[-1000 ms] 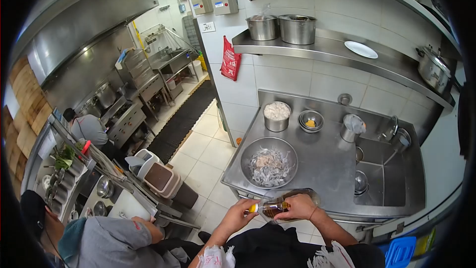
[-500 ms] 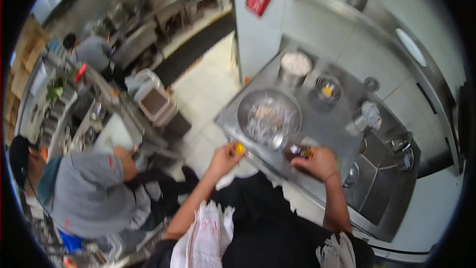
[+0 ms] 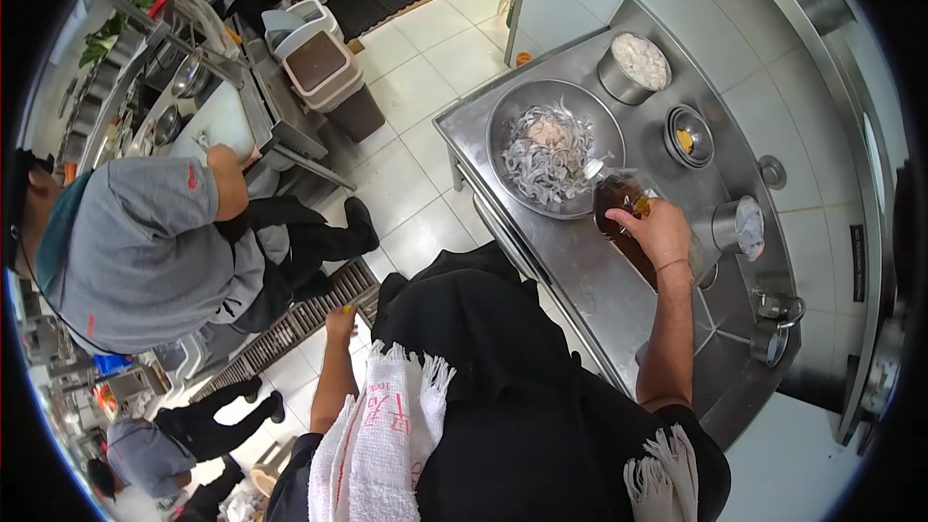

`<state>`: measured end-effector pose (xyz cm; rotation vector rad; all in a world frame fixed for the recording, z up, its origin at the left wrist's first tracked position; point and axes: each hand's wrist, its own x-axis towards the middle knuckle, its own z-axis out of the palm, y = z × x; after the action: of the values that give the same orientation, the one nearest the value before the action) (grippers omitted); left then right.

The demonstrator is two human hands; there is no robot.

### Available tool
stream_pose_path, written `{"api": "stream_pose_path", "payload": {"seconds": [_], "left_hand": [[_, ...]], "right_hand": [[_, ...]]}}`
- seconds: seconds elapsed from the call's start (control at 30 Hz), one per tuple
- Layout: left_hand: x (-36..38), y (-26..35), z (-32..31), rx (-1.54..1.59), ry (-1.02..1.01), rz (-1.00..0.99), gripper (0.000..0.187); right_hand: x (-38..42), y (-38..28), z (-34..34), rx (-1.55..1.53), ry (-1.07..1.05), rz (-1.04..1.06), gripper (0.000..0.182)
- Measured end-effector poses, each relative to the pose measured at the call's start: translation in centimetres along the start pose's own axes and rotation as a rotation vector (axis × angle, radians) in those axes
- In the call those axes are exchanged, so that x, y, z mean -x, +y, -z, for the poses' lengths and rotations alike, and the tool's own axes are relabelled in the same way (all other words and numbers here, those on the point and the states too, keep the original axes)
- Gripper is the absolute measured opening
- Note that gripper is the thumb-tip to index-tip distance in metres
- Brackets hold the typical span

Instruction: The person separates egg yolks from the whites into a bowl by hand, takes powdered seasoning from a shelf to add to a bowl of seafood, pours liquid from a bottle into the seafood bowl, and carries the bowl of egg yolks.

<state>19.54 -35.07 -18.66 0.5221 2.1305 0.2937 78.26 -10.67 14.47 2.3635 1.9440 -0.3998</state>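
Note:
My right hand (image 3: 657, 232) grips a clear bottle of dark brown liquid (image 3: 611, 197), tilted with its pale neck over the rim of a wide metal bowl (image 3: 601, 119). Inside the bowl lie greyish-white strips (image 3: 534, 166) with a beige powdery heap (image 3: 551, 132) on top. I cannot make out whether liquid is flowing. My left hand (image 3: 340, 324) hangs low by my left side, away from the counter, its fingers closed around a small yellow cap (image 3: 346, 308) that is only partly visible.
On the steel counter (image 3: 580, 256) stand a pot of white contents (image 3: 628, 87), small nested bowls (image 3: 688, 135) and a metal container (image 3: 737, 227). A sink (image 3: 739, 367) lies to the right. A co-worker (image 3: 155, 242) stands at the left bench near lidded bins (image 3: 319, 68).
My right hand has brought the bottle up to the bowl, its neck now over the rim. My left hand has dropped back and left with the yellow cap. The view has shifted.

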Motion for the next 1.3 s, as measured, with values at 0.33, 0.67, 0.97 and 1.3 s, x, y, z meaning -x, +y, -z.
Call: {"api": "stream_pose_path", "payload": {"seconds": [0.33,0.67,0.97,1.3], "left_hand": [[4.4,-15.1,-5.6,0.361,0.026,0.469,0.035],[3.7,-10.0,-4.0,0.37,-0.022,0.32,0.036],[4.3,-10.0,-3.7,0.367,-0.009,0.335,0.036],[3.1,-12.5,-4.8,0.124,-0.129,0.199,0.035]], "right_hand": [[-4.2,-1.0,0.0,0.052,0.075,0.09,0.077],[-7.6,-2.7,0.7,0.122,0.046,0.056,0.079],[-7.9,-2.6,0.7,0.123,0.078,0.077,0.078],[-4.9,-2.3,0.3,0.051,-0.022,0.116,0.077]]}}
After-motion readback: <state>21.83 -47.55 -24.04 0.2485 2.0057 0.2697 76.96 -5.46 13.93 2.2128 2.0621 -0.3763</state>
